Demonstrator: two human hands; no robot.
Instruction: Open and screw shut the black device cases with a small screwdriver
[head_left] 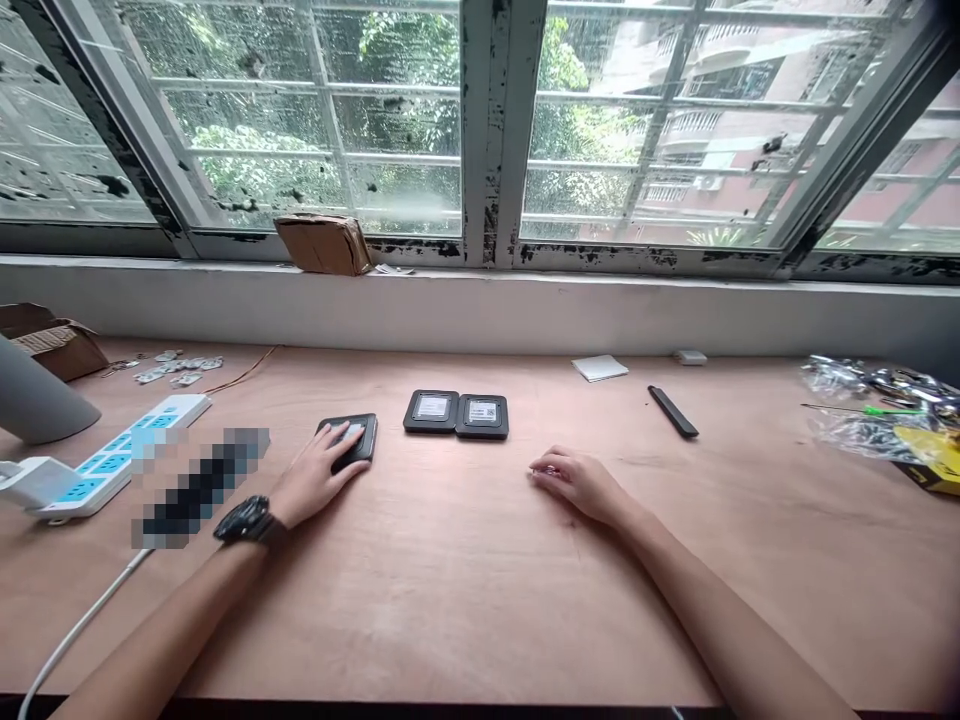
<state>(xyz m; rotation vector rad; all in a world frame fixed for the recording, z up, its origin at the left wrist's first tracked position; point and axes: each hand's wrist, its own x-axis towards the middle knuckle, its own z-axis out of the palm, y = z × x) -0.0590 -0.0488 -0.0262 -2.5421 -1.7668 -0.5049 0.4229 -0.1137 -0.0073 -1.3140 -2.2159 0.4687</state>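
My left hand (319,475), a black watch on its wrist, lies over a flat black square device (366,440) with a pale label. Its fingers are spread across the top, and the thumb rests along the near right part. Two similar black square devices, one on the left (433,410) and one on the right (482,414), sit side by side with white labels up. My right hand (574,480) rests on the table to the right of them, its fingers curled together. Something small and shiny shows at those fingertips, too small to name.
A white power strip (120,455) and a pixelated dark object (199,490) lie left. White paper (600,368), a small white block (690,357) and a black bar (673,412) lie right. Plastic bags (855,435) fill the far right. Cardboard (322,245) leans on the sill.
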